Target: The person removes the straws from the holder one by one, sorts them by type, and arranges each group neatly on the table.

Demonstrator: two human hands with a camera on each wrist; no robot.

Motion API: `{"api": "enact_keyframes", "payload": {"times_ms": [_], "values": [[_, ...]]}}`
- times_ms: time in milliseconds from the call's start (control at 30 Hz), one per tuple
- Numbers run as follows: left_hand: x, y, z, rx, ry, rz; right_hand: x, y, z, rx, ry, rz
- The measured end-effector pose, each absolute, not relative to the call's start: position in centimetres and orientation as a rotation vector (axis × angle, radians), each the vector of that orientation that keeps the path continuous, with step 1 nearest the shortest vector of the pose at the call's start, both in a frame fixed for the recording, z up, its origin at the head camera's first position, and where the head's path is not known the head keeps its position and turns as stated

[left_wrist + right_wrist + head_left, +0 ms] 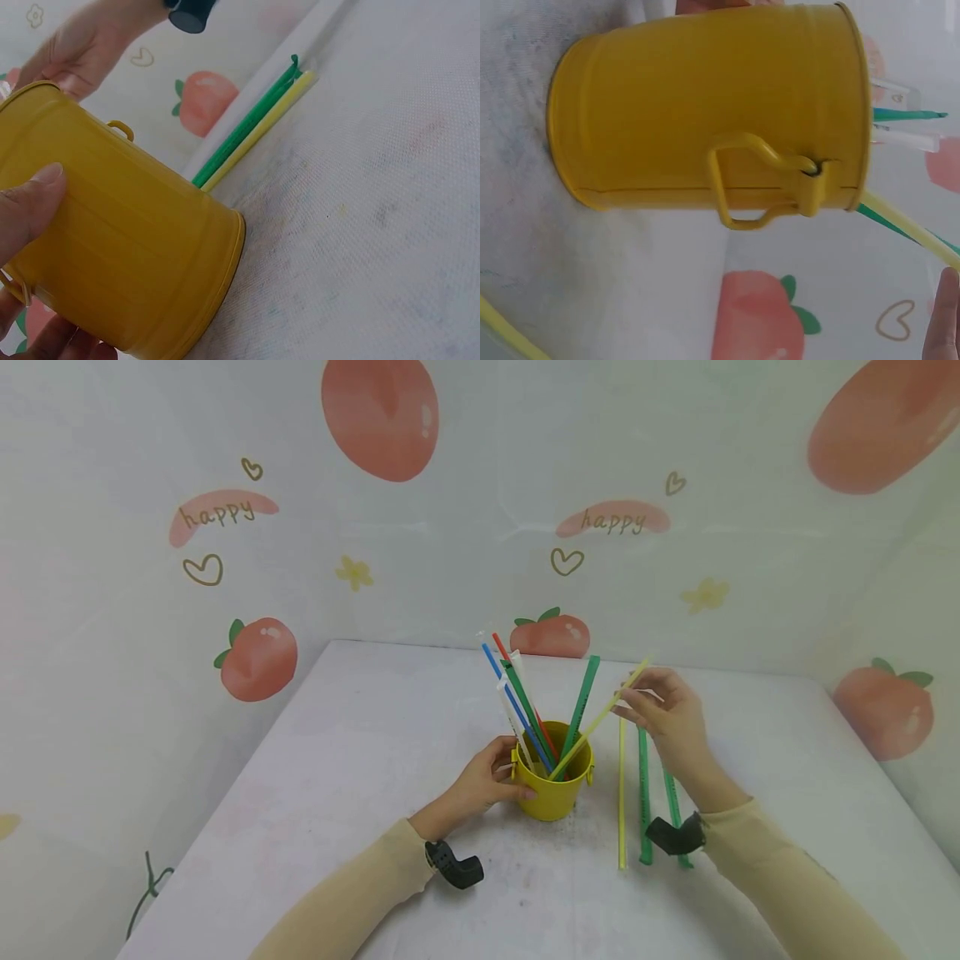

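A small yellow metal bucket (551,797) stands upright on the table, with ring handles on its sides. My left hand (483,781) grips its left side, the thumb (34,206) across the front and the fingers round the back. Several wrapped straws lean out of it, among them a blue straw (491,660), a red straw (501,647), a green straw (587,685) and a white straw (510,714). To the right of the rim, my right hand (667,714) pinches a slanting yellow straw (596,722) near its upper end; its lower end is inside the bucket.
Right of the bucket, another yellow straw (622,810) and two green straws, one nearer (644,802) and one partly behind my right wrist (672,793), lie roughly parallel on the white tabletop (360,735). A patterned white backdrop (465,510) rises behind the table.
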State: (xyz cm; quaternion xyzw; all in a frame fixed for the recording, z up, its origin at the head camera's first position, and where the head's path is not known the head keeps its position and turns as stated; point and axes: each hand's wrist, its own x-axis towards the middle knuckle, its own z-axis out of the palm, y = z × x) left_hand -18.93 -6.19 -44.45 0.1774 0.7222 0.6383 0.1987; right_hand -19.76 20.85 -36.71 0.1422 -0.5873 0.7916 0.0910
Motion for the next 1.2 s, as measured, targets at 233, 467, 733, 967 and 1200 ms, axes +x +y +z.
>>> {"api": "enact_keyframes", "payload": {"times_ms": [233, 467, 733, 967, 1200], "values": [[-18.8, -6.2, -44.4, 0.507, 2.032, 1.784, -19.4, 21.9, -34.2, 0.437, -1.628, 2.367], [-18.8, -6.3, -44.3, 0.505, 2.041, 1.783, -19.5, 23.7, -30.6, 0.457, -1.302, 2.461], [-18.8, -6.3, -44.4, 0.504, 2.037, 1.783, -20.0, 27.2, -26.8, 0.343, -0.974, 2.503], [-18.9, -6.3, -44.7, 0.514, 2.036, 1.781, -21.2, 31.0, -25.1, 0.151, -0.977, 2.487], [-18.9, -6.3, -44.7, 0.507, 2.038, 1.778, -21.8, 32.7, -26.8, 0.156, -1.251, 2.528]]}}
